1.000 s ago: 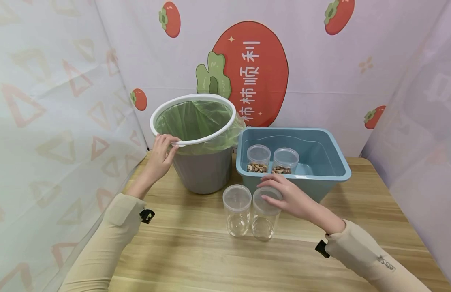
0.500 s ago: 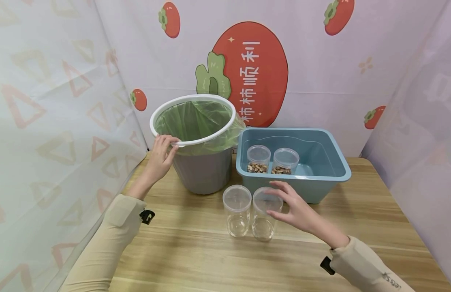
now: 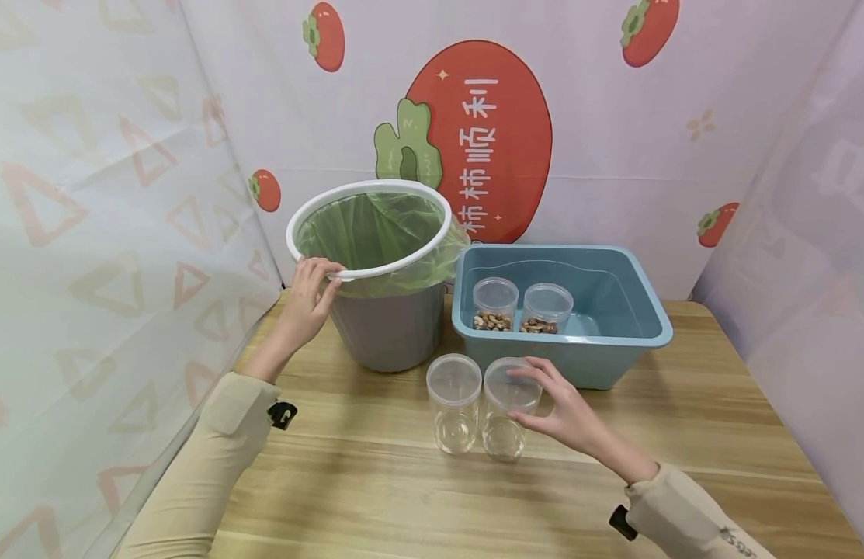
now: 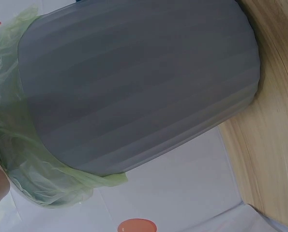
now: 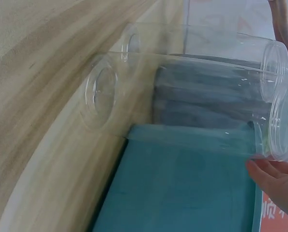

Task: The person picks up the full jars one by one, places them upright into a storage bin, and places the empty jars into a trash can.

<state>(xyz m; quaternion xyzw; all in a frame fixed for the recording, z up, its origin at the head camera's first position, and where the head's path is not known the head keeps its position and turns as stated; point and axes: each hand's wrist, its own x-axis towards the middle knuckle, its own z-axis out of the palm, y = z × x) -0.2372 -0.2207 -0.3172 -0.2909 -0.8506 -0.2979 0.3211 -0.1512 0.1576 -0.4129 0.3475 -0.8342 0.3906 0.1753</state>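
We are gripping the white ring rim of the grey round bin (image 3: 390, 330) with our left hand (image 3: 307, 299), fingers curled over it; our right hand (image 3: 560, 407), fingers loosely spread, is touching the empty clear plastic jar (image 3: 507, 411) on the wooden worktop (image 3: 376, 497).

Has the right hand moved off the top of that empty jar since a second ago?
Yes. The right hand slid off the jar lid toward the person, away from the blue tub.

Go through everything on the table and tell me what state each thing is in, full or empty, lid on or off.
Left jar: empty, upright, lidded.
Right jar: empty, upright, lidded, right hand touching it.
Two jars in bin: upright, lidded, partly filled with brown pieces.
Blue bin: open.
Trash can: upright, green-bag lined, open; left hand holds its white rim.
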